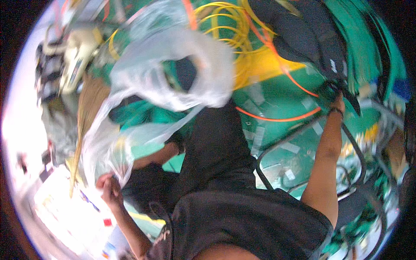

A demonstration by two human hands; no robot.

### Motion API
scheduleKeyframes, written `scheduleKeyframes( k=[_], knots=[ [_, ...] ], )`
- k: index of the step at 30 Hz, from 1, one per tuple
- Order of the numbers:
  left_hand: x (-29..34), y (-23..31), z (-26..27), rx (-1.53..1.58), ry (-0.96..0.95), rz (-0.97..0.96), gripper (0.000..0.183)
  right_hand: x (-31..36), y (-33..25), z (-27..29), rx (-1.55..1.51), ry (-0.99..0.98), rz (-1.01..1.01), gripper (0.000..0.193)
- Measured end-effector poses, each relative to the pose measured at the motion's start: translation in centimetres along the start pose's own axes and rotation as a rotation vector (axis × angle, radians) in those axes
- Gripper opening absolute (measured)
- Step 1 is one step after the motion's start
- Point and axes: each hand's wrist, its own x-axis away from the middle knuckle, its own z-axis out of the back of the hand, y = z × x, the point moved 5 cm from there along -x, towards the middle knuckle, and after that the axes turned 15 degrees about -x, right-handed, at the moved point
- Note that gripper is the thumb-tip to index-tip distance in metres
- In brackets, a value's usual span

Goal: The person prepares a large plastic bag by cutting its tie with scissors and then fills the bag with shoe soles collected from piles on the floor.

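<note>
1. Translucent plastic bag: gripped at its gathered lower end by the left hand. Left fingers curled inward, closed on the plastic; exact finger placement blurred.
2. Bag body is spread up and to the right of the left fingers, with 1 rounded opening facing the camera; dark material is seen through it.
3. Right hand: arm stretched well away from the left fingers, 1 dark band worn at the wrist. Right fingers are partly hidden against dark material; whether they are spread or pinched cannot be told.
4. Black bag-like item: located just above the right fingers.
5. Orange cable: curved across the green floor, with its bend near the right fingers.
6. Yellow coiled cable: stacked in several loops, up and left of the right fingers. Yellow sheet is seen beside it, nearer those fingers.
7. Tan broom-like bundle: placed above and slightly left of the left fingers.
8. Small red piece: seen below the left fingers, on an overexposed white surface.
</note>
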Motion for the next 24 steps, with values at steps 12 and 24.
scheduleKeyframes(
  k=[12, 24],
  knots=[
    [8.7, 2.4, 1.2, 0.337, 0.368, -0.141, 0.036, 19.7, -18.9, 12.4, -1.453, 0.233, -1.035, 0.140],
    [8.1, 4.9, 0.6, 0.406, 0.135, -0.260, 0.084, 38.8, -21.4, 41.1, -3.025, 0.625, 0.378, 0.042]
  ],
)
